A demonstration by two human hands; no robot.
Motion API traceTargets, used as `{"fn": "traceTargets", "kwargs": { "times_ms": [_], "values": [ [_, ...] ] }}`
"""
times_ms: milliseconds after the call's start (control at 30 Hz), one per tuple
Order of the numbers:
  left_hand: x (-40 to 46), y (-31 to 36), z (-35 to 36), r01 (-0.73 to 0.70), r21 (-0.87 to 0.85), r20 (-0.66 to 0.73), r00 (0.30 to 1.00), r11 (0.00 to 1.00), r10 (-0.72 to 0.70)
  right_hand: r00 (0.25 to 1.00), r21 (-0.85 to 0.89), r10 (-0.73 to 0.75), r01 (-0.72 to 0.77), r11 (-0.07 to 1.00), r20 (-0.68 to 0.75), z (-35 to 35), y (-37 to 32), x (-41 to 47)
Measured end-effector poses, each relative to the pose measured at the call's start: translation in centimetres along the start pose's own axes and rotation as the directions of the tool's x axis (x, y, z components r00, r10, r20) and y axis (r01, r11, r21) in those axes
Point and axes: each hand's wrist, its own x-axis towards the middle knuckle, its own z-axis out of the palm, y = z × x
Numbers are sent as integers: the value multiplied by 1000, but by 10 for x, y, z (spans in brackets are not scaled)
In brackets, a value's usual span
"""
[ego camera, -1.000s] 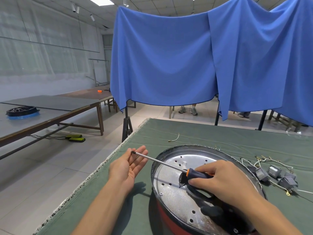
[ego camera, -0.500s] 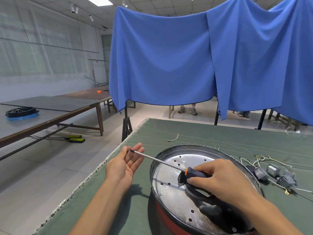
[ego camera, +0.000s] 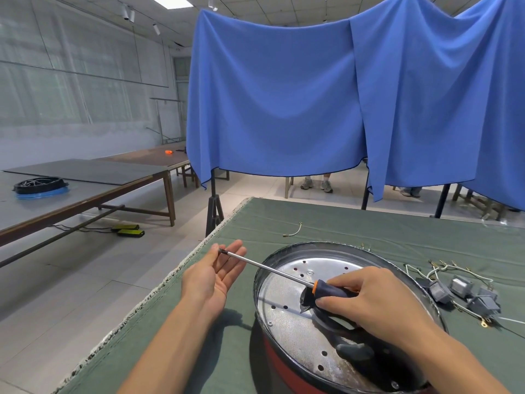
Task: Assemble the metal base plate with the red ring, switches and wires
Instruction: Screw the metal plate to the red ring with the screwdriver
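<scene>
A perforated metal base plate (ego camera: 287, 322) sits inside a round housing with a dark rim and a red ring (ego camera: 277, 362) round its lower side. My right hand (ego camera: 377, 305) grips the black and orange handle of a screwdriver (ego camera: 272, 269) above the plate. Its long shaft points left. My left hand (ego camera: 214, 275) lies palm up left of the housing with straight fingers, and the tip, with a small dark screw on it, rests at the fingertips. Grey switches (ego camera: 460, 291) with pale wires (ego camera: 454, 265) lie to the right.
A green cloth (ego camera: 341, 226) covers the table, whose left edge runs diagonally past my left forearm. One short loose wire (ego camera: 295, 231) lies beyond the housing. Blue curtains (ego camera: 284, 103) hang behind the table. Long tables stand far left.
My left hand and the screwdriver tip have shifted slightly left and up together. The right hand keeps the same grip on the handle.
</scene>
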Motion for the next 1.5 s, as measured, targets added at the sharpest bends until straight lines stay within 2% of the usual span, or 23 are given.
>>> {"fn": "traceTargets", "kwargs": {
  "times_ms": [300, 500, 1000, 1200, 1333, 1433, 1500],
  "values": [
    [4, -7, -3, -186, 178, -23, 981, 966, 193, 1000, 22, 17, -17, 1000, 26, -1, -1, -2],
    [4, -7, -2, -268, 246, 1, 961, 931, 276, 997, 135, 33, -42, 990, 70, -2, 1, -1],
    [0, -8, 1, -247, 136, 36, 969, 959, 244, 987, 331, 79, -122, 936, 142, -3, 0, -1],
    [-3, -6, 3, -182, 70, 80, 981, 981, 177, 987, 318, 85, -126, 940, 139, -2, -2, 0],
    [-10, -9, 7, -156, 114, 138, 980, 981, 140, 988, 339, 72, -115, 934, 136, -1, -3, 0],
    [-18, -16, 15, -163, 192, 233, 966, 968, 116, 983, 419, 81, -144, 896, 166, -1, -6, 0],
    [-22, -15, 21, -171, 197, 260, 959, 965, 117, 972, 551, 110, -208, 809, 206, -4, -6, 2]
  ]
}}
